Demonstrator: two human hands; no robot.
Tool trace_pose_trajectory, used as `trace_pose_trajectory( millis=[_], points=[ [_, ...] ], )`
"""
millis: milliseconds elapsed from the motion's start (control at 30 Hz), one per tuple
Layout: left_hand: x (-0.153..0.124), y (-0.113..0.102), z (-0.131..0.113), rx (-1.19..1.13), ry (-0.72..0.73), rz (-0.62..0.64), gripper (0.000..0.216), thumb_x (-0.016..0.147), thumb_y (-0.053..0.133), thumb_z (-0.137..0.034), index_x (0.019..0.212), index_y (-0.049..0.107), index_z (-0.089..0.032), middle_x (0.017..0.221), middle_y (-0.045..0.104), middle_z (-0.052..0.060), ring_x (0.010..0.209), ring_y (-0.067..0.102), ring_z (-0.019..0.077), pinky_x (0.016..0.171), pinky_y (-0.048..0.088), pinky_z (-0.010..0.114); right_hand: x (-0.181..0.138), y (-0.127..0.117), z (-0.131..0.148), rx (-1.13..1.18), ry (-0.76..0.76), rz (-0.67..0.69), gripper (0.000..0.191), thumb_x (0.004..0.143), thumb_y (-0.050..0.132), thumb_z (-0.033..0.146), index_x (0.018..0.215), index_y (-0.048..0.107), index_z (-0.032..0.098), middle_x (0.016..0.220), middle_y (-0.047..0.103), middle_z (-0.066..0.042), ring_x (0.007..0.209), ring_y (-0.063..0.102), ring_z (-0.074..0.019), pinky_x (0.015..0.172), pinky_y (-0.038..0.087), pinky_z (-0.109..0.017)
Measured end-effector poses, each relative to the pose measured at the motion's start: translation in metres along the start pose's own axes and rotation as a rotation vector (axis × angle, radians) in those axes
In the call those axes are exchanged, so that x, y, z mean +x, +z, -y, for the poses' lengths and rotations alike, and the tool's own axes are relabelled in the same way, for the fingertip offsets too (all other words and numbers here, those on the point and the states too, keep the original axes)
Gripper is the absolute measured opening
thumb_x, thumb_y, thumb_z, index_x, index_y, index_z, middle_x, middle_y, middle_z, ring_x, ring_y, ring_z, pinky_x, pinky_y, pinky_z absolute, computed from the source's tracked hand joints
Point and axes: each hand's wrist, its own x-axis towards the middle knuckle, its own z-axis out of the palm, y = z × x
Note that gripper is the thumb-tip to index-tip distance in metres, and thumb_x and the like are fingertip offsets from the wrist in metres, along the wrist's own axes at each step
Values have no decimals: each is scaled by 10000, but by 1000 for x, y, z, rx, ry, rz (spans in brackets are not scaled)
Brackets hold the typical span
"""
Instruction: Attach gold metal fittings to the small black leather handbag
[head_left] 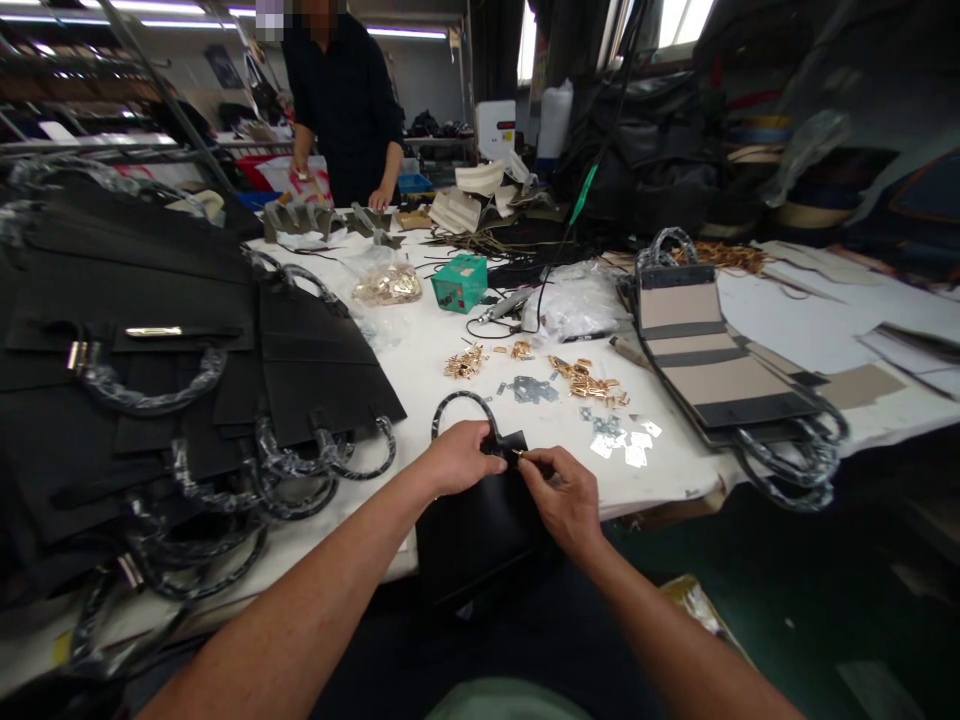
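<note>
A black bag panel (pixel 480 535) hangs over the front edge of the table, its looped handle (pixel 463 396) standing up at the top. My left hand (pixel 461 458) is closed on the panel near the base of the handle, thumb on top. Close beside it, my right hand (pixel 562 495) pinches a small gold-coloured metal piece (pixel 517 453) against a black tab (pixel 513 440). The fingers partly cover that piece, so its exact shape is hidden. Beyond the hands lie small gold fittings (pixel 589 382) and thin silver plates (pixel 531 390).
Black bag panels with plastic-wrapped handles (pixel 322 365) are piled at left. Beige-and-black panels (pixel 694 345) are stacked at right. A green control box (pixel 460 283), a corded tool (pixel 504 306) and bagged fittings (pixel 388 284) sit farther back. Across the table stands a person (pixel 341 110).
</note>
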Motion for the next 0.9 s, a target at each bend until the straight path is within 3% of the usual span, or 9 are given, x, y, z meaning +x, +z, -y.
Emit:
trace_pose_trajectory(
  millis=[267,633,900],
  points=[
    [3,-1,1,-92,-7,35,280,668,662,-221,932,726,-157,931,762,38,885,685,250,798,504,318,-1,-2,0,38,54,1,61,845,641,246,807,684,225,762,672,10,711,624,-161,706,475,-289],
    [0,0,-7,5,9,-37,269,646,676,-213,904,741,-171,880,761,28,844,685,240,778,513,303,-3,6,-7,-24,-195,-34,93,879,588,181,857,668,223,786,690,-24,744,636,-173,723,495,-315],
    [-3,1,-14,54,23,-57,275,651,668,-211,913,741,-168,854,756,28,820,682,236,772,513,300,-5,8,-10,-71,-246,-47,85,879,591,167,864,655,221,791,690,-31,754,640,-181,733,501,-334]
  ],
)
